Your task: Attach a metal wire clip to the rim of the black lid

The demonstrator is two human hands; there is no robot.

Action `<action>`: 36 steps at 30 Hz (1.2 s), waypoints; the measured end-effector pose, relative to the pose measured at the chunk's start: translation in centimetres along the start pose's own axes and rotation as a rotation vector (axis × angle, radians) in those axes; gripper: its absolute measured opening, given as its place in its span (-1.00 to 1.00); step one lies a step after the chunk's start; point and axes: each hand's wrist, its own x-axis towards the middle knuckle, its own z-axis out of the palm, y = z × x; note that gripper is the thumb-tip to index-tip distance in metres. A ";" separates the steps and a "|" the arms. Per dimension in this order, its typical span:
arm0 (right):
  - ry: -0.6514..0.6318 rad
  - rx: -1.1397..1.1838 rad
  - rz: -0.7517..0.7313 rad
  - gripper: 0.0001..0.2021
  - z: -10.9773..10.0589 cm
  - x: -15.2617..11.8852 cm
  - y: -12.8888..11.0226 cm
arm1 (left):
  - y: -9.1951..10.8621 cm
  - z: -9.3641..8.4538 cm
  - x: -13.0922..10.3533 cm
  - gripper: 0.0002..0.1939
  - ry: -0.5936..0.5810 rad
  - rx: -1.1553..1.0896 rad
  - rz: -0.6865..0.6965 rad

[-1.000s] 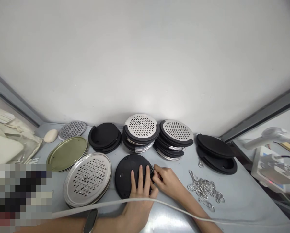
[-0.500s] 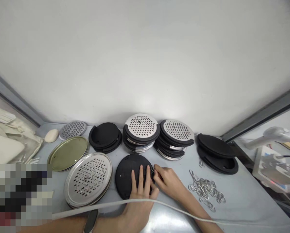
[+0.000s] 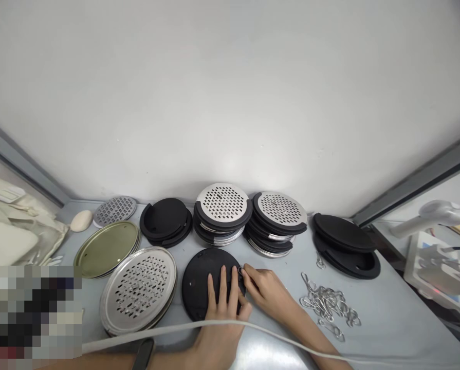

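A round black disc lies flat on the grey table in front of me. Across its right half, my left hand rests with the fingers stretched out and apart, pressing on the surface. At the disc's right edge my right hand is closed in a pinch on a small metal ring. Part of the ring is covered by the fingertips, so I cannot tell whether it passes through the disc. Right of that hand, several metal spring clips with rings lie in a loose pile.
Perforated metal discs and an olive lid lie on the left. Behind stand black discs and two stacks topped with perforated plates. More black discs sit at right. A white cable crosses in front.
The view has shifted slightly. Both hands keep nearly the same place on the disc, with my right fingertips still at the ring by its edge.
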 end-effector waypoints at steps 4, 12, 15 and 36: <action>-0.006 0.008 0.006 -0.75 0.0 0.0 0.0 | 0.2 0.3 0.0 -0.70 0.017 -0.004 -0.010; 0.011 -0.030 0.010 -0.77 0.2 0.0 0.2 | 0.2 0.6 -0.2 -0.73 -0.012 -0.006 -0.013; 0.012 -0.045 0.009 -0.77 0.3 0.0 0.3 | 0.2 0.4 -0.2 -0.73 -0.009 0.000 -0.012; 0.012 -0.042 0.000 -0.81 0.2 -0.1 0.1 | -0.1 -0.5 0.0 -0.74 -0.104 -0.009 0.003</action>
